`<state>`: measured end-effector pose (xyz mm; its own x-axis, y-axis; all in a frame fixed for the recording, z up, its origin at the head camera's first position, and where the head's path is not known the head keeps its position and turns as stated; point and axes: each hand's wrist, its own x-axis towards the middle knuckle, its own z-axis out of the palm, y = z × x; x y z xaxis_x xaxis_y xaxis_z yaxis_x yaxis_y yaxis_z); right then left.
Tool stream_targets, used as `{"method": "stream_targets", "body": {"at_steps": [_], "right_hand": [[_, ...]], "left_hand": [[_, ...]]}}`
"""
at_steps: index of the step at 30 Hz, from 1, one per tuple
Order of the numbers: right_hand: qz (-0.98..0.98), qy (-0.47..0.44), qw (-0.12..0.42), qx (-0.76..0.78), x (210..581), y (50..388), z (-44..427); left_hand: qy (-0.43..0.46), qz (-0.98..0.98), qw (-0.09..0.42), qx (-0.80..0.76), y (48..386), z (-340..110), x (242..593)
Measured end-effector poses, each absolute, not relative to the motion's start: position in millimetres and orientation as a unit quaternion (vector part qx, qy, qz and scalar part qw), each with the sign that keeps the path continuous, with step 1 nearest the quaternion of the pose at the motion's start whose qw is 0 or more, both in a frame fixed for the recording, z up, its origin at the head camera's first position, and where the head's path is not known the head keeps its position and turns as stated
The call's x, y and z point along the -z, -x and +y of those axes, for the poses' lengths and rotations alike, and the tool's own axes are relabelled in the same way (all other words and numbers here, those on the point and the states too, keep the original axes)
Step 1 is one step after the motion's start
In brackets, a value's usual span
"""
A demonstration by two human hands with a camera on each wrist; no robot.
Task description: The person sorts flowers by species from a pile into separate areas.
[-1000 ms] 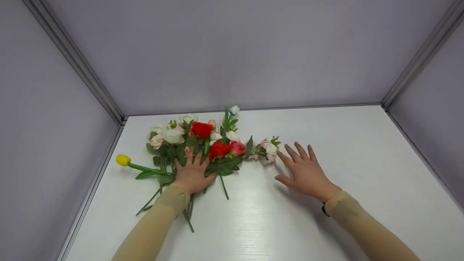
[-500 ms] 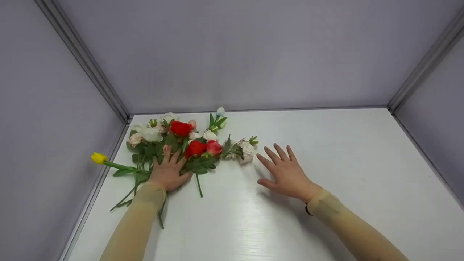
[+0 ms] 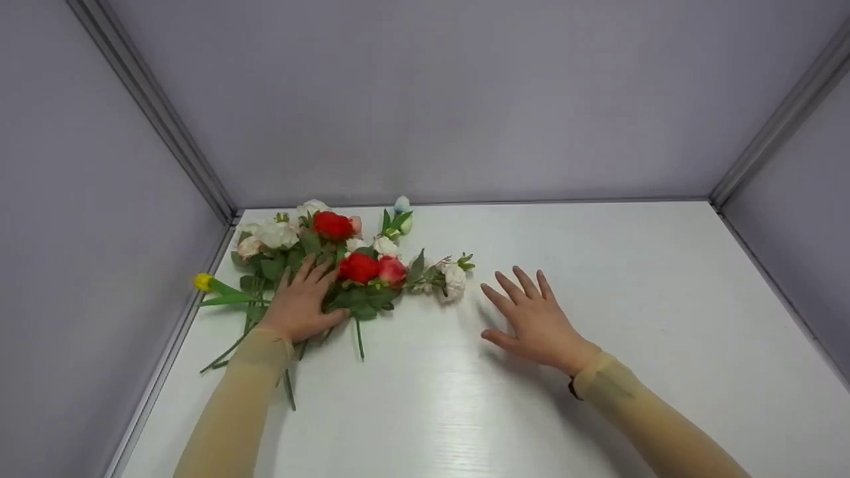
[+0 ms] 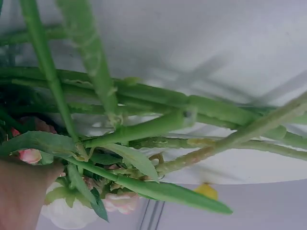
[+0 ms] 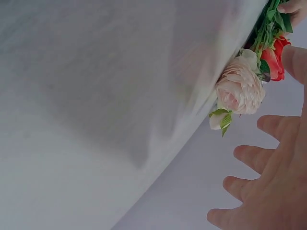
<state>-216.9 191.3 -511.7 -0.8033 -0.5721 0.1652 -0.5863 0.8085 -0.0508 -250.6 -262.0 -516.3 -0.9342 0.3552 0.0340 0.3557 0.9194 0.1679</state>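
Note:
My left hand lies over a pile of artificial flowers, fingers spread across the leaves and stems. Around its fingertips are red flowers, a pink-red rose and white blooms. To its left a yellow tulip sticks out of the pile. Green stems cross close to the camera in the left wrist view. My right hand is held over the white table with its fingers apart, holding nothing. Nearest to it, a pale pink peony lies left of its fingertips.
The white table meets a grey back wall, with side walls left and right. The pile lies near the back left corner. Loose stem ends point toward the front. Pale blue and white tulips lie near the back edge.
The flowers and my left hand have shifted left across the table, and my right hand has moved left as well. Lately the yellow tulip has come back slightly to the right.

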Motion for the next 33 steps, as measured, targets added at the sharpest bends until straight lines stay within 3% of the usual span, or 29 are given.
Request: {"method": "stream_targets", "body": {"at_steps": [4,7,11,19,26,33], "right_hand": [[-0.951,-0.299,0.066,-0.05,510.8,216.3,194.5],[-0.951,-0.299,0.063,-0.052,508.6,216.3,195.2],[-0.951,-0.299,0.062,-0.053,506.8,216.2,192.8],[-0.954,-0.288,0.063,-0.058,508.3,205.7,193.4],[-0.955,-0.281,0.069,-0.06,507.1,201.6,197.3],[-0.959,-0.268,0.066,-0.057,501.3,197.2,209.2]], "left_hand": [[0.218,-0.971,0.08,0.065,248.6,-255.1,513.0],[0.278,-0.954,0.108,0.029,249.6,-240.5,512.8],[0.314,-0.947,0.07,0.009,251.9,-223.6,520.2],[0.24,-0.971,-0.012,0.014,259.8,-223.2,528.2],[0.258,-0.966,0.001,0.022,259.3,-223.9,522.5],[0.274,-0.957,0.071,0.068,249.0,-236.6,515.9]]}}
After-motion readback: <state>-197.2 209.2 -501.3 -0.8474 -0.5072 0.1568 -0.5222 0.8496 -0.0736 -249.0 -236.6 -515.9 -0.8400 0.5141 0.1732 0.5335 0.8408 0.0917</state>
